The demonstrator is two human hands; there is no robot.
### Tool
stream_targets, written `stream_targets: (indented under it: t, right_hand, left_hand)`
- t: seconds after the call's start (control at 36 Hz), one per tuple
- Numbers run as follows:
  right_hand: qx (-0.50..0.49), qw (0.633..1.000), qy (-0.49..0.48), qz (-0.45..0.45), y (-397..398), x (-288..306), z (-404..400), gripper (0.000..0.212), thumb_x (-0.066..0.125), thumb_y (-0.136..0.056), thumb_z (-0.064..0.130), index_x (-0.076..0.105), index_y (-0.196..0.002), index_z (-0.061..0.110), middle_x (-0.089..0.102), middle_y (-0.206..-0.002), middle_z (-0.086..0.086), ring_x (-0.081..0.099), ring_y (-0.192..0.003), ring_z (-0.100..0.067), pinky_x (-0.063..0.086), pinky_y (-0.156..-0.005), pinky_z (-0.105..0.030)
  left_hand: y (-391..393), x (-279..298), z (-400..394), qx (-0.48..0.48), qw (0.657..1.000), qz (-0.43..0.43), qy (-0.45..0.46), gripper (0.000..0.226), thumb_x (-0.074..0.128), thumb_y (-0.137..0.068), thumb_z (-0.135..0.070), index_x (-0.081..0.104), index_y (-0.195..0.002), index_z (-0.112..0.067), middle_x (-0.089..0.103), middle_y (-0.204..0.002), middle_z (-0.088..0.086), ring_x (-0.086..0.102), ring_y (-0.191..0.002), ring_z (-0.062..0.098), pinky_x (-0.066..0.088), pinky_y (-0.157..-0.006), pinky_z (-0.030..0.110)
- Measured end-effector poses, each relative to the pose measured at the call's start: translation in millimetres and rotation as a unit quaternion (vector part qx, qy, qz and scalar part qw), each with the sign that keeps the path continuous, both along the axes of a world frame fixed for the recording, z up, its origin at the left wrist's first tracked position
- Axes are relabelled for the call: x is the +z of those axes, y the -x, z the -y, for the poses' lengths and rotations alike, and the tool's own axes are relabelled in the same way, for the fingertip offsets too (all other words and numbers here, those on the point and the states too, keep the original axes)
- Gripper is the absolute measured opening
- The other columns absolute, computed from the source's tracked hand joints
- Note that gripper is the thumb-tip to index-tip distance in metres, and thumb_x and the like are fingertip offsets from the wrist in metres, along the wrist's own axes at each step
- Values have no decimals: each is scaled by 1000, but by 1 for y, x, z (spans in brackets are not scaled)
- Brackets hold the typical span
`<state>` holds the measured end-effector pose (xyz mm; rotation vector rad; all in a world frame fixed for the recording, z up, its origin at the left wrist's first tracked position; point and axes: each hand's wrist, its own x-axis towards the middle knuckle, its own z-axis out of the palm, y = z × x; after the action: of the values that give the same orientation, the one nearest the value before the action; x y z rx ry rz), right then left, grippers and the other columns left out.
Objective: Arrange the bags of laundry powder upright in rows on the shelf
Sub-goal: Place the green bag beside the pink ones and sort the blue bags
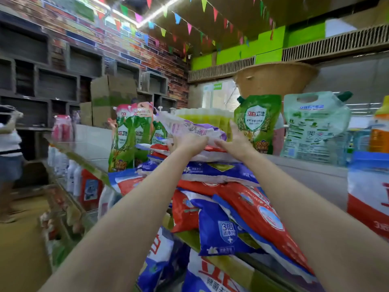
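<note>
A white and purple bag of laundry powder (189, 127) lies tilted on top of a messy heap of red, white and blue powder bags (227, 199) on the top shelf (305, 167). My left hand (190, 144) grips its near edge from below. My right hand (236, 140) holds its right end, fingers pointing up. Both arms reach forward over the heap. One red and white bag (368, 190) stands upright at the right edge.
Green refill pouches stand behind the heap at left (126, 140) and right (257, 125), next to a pale pouch (313, 127) and an orange bottle (380, 133). Lower shelves (69, 186) hold bottles. A person (10, 154) stands in the aisle at left.
</note>
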<state>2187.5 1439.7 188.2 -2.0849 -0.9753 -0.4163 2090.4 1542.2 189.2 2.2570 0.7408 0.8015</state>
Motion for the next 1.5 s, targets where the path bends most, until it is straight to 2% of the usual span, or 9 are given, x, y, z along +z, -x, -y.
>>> stream_targets:
  t: [0.31,0.61,0.72,0.81,0.92,1.03,1.17,1.25,1.5]
  right_hand:
    - [-111,988,-64,81,-1,-3,-28,33,60,-87,34,60,-102,4,66,-104,-18,59,-96,-31,34,-68,-30]
    - [-87,979,-132,132,47,5,-39,25,57,-89,24,58,-106,6,48,-111,-13,48,-87,-23,36,-73,-27]
    - [-5,981,-143,130,62,4,-28,21,68,-82,24,63,-94,8,46,-97,-6,49,-81,-16,34,-60,-16]
    - [73,982,-172,40,68,3,-13,8,64,-76,25,69,-81,21,60,-98,-6,55,-89,-18,42,-79,-17]
    - [-7,979,-204,-26,55,6,7,7,59,-86,27,63,-86,22,65,-99,-8,57,-97,-21,40,-79,-28]
    - [-65,979,-177,-82,50,2,26,52,56,-88,48,53,-121,8,54,-127,-12,50,-116,-25,39,-98,-34]
    - [93,942,-247,-207,65,-10,49,86,67,-72,64,43,-136,11,57,-127,3,55,-113,-13,47,-97,-36]
    - [224,886,-293,-283,77,-14,58,17,56,-92,35,68,-97,24,75,-92,0,72,-80,-16,55,-80,-44]
    - [150,891,-356,-240,110,-22,100,26,71,-81,29,61,-103,18,75,-89,-3,72,-73,-19,59,-64,-35]
  left_hand:
    - [-10,8,-12,-76,996,13,46,69,41,-91,-57,46,-134,-3,48,-139,15,43,-129,30,35,-104,36]
    - [-11,32,-17,-137,948,133,256,77,50,-85,-60,36,-141,-8,46,-140,14,45,-127,31,35,-105,41]
    - [-9,30,-25,-150,911,221,313,26,52,-89,-29,57,-105,-9,60,-93,6,60,-77,22,53,-68,24]
    - [-3,22,-24,-165,878,287,345,23,52,-90,-12,45,-67,-15,49,-66,7,48,-31,10,36,-28,13]
    - [3,15,-29,-194,792,425,394,25,56,-82,11,47,-73,-11,55,-60,9,53,-42,18,50,-44,28]
    - [11,6,-45,-221,818,398,351,11,48,-90,-11,57,-84,-11,55,-77,3,52,-62,18,48,-64,34]
    - [42,1,-34,-325,775,426,336,22,49,-90,6,55,-73,-6,59,-46,-2,54,-38,8,45,-40,19]
    - [57,-2,-23,-379,760,415,326,24,50,-91,5,52,-71,-8,57,-45,-4,53,-38,5,44,-38,16]
    - [67,-2,14,-406,795,322,315,25,48,-96,-6,48,-72,-10,53,-40,-7,46,-32,4,39,-36,15]
